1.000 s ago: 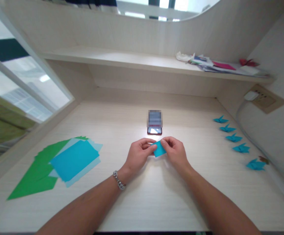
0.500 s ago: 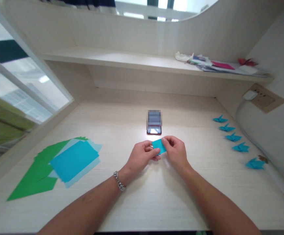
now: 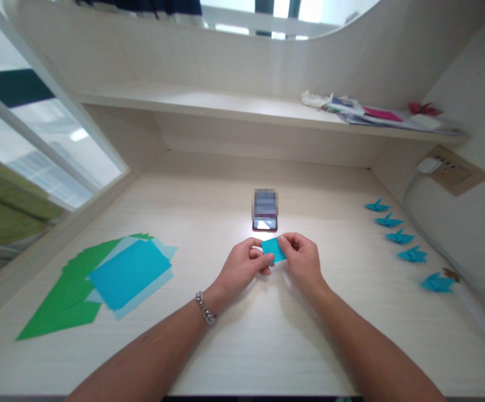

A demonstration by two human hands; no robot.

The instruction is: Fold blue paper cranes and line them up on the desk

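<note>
A small folded piece of blue paper (image 3: 272, 249) is held just above the desk, between both hands. My left hand (image 3: 248, 260) pinches its left side, thumb on top and fingers curled beneath. My right hand (image 3: 302, 255) grips the right edge between thumb and fingers. A strip of white shows along the paper's lower edge. Directly beyond the hands lies a phone (image 3: 264, 223) with its screen partly blurred out. Fingertips under the paper are partly hidden.
Blue paper sheets (image 3: 130, 273) overlap green sheets (image 3: 58, 304) on the left. Several blue folded paper cranes (image 3: 399, 237) line the right side, near a white cable (image 3: 428, 234) and wall socket (image 3: 455, 169). Papers (image 3: 376, 115) lie on the shelf (image 3: 209, 103) above.
The whole view has shifted slightly. Both hands keep hold of the blue paper in nearly the same pose, with only a slight shift of the left fingers.
</note>
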